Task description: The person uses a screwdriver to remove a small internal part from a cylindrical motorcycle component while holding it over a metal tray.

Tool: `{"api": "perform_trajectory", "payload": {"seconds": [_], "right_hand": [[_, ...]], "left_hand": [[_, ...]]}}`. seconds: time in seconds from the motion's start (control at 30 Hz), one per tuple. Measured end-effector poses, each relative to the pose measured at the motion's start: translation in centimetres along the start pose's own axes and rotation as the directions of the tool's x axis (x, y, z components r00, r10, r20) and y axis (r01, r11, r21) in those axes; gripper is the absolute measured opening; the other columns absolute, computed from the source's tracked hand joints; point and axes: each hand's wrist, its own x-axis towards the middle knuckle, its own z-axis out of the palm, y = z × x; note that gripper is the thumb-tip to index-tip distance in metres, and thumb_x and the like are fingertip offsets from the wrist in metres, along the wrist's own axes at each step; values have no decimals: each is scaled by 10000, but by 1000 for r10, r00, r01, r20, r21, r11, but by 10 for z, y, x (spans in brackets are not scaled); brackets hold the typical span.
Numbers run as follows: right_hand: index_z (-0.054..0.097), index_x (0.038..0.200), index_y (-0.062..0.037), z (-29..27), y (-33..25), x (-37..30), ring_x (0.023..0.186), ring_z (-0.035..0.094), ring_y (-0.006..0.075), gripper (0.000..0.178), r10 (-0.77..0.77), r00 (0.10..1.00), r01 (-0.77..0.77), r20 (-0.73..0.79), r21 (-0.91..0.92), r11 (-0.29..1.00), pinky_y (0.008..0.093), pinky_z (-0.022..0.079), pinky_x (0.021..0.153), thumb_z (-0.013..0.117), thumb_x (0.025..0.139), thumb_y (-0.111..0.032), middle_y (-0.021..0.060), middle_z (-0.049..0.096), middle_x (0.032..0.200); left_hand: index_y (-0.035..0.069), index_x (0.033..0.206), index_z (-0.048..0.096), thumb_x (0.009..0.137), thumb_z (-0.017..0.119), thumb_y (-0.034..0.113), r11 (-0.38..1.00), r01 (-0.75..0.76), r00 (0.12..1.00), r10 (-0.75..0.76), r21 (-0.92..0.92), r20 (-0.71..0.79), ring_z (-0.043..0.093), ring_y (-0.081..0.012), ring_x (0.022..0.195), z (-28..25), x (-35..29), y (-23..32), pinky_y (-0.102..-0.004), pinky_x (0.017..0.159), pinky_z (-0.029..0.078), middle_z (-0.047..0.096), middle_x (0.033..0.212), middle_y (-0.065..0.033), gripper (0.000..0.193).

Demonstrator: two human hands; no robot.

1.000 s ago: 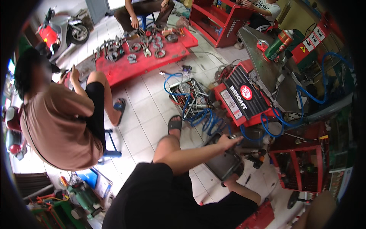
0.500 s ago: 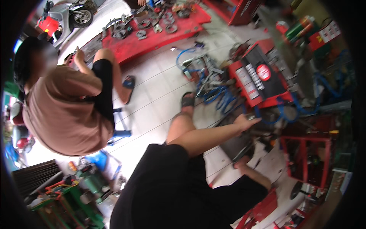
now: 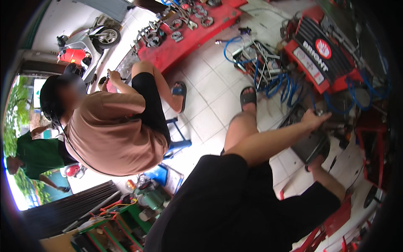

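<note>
My bare left forearm reaches to the right, out of a black sleeve and across my left leg. My left hand [image 3: 311, 121] is closed round a small shiny metal piece [image 3: 320, 112], with one finger stretched past it; its exact kind is too small to tell. Beneath the hand lies a flat dark-grey piece [image 3: 289, 121], partly covered by the arm. Just beyond the hand, a blue coiled hose [image 3: 289, 90] runs beside a red and black machine case [image 3: 321, 63]. My right hand does not show.
At the left a co-worker in a brown shirt [image 3: 117, 130] sits on a blue stool [image 3: 180, 144], handling something small. A red bench [image 3: 189, 42] bears metal parts. Loose tools [image 3: 260, 59] lie on the tiles near my sandalled foot [image 3: 248, 98]. A person in green [image 3: 40, 151] stands farther left.
The view has swung left, so everything sits farther right, and the person in green has come into sight. My left hand keeps its grip on the small metal piece over the grey piece.
</note>
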Motion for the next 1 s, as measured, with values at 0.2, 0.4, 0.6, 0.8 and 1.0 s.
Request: {"api": "perform_trajectory", "payload": {"seconds": [0.2,0.4,0.6,0.8,1.0], "right_hand": [[674,903,-61,-14,3,-15,574,449,35,201,7,999,-8,-36,-24,1000,220,357,514,669,944,-257,-63,529,675],[677,901,-61,-12,1,-15,571,451,35,204,-1,1000,1,-23,-28,1000,220,360,514,675,941,-261,-63,531,673],[680,899,-61,-26,4,-13,569,453,36,207,13,999,-15,-46,-50,999,220,363,514,681,937,-265,-63,534,670],[683,897,-61,-37,1,-22,566,455,37,211,12,998,-17,-65,-80,997,221,365,513,687,933,-268,-62,536,668],[687,894,-61,-82,-34,-22,563,457,38,214,-57,985,40,-160,-108,993,221,368,513,693,929,-272,-62,539,665]], "left_hand": [[-99,1296,520,619,790,700,1000,0,992,0,1,124,600,-310,1164,-15,-11,17,-391,971,480,591,1275,-235,1081],[-80,1165,626,662,796,655,997,-20,994,28,-81,102,646,-248,1018,-14,-3,14,-367,899,496,669,1100,-175,907],[0,944,718,703,824,566,983,-129,991,132,-131,11,652,-158,807,5,19,-6,-334,765,509,700,886,-90,624],[-15,1026,677,709,821,559,989,-97,995,95,-109,-23,636,-177,831,-4,-3,4,-358,775,499,685,893,-108,671],[-18,1056,668,700,828,557,966,-156,984,170,-207,55,623,-187,853,-10,-12,16,-368,776,503,677,975,-96,694]]}}
